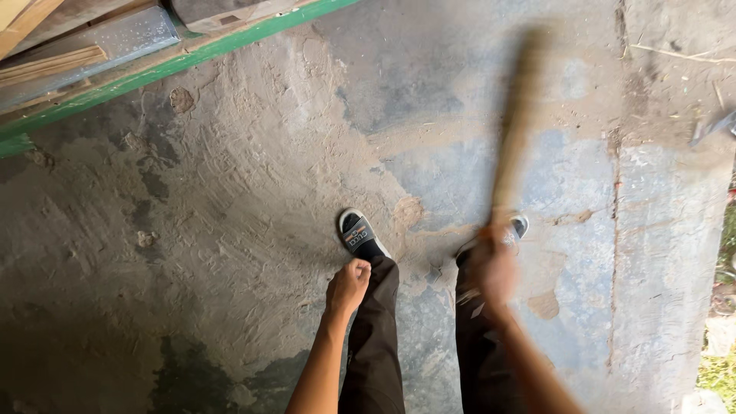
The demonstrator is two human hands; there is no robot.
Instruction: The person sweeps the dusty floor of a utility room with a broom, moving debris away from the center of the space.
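I look straight down at my own legs in dark trousers and black slide sandals [357, 231] on a dusty concrete floor. My right hand [491, 267] is blurred by motion and grips the lower end of a long wooden stick [515, 123] that points away from me across the floor. My left hand [349, 285] hangs by my left thigh, curled into a loose fist with nothing in it.
A green-painted edge [153, 70] runs along the top left, with wooden planks [54, 61] and a grey panel stacked behind it. A crack [616, 192] runs down the concrete slab on the right. Grass and rubble [721, 360] show at the right edge.
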